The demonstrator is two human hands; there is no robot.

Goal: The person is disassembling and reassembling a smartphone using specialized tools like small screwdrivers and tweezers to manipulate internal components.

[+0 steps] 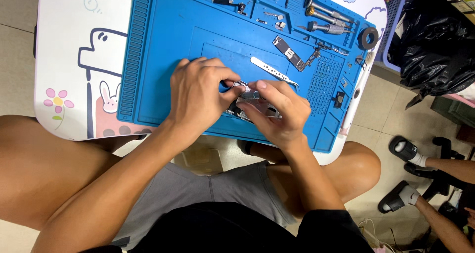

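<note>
Both hands are bunched up together over the blue mat [163, 60], right around its lower middle. The left hand [198, 92] is curled nearly closed, fingers tucked down and pinching at the near end of a small opened-up phone [252, 104] that lies on the mat. The right hand [277, 109] is also mostly closed, thumb laid across the top of a little silvery part on the phone and the other fingers wrapped under and around its side. Between the two hands you only see a sliver of the thing, metal bits and a dark edge, so I can't tell exactly which piece is being gripped.

Just above the hands on the mat there's a pair of white tweezers [272, 74] lying at an angle, tip pointing right. Further up and right of those sits a long circuit board [288, 52] with a flex cable trailing off it. The mat's top row of molded compartments holds tiny screws and brackets [277, 21], and the top right slots have a few metal screwdriver handles [326, 18] lined up. A black tape roll [368, 37] sits at the mat's right top corner.

The mat lies on a white table [74, 60] with cartoon animals printed on it. Off to the right of the table, another person's feet in black slides [403, 149] are on the floor.
</note>
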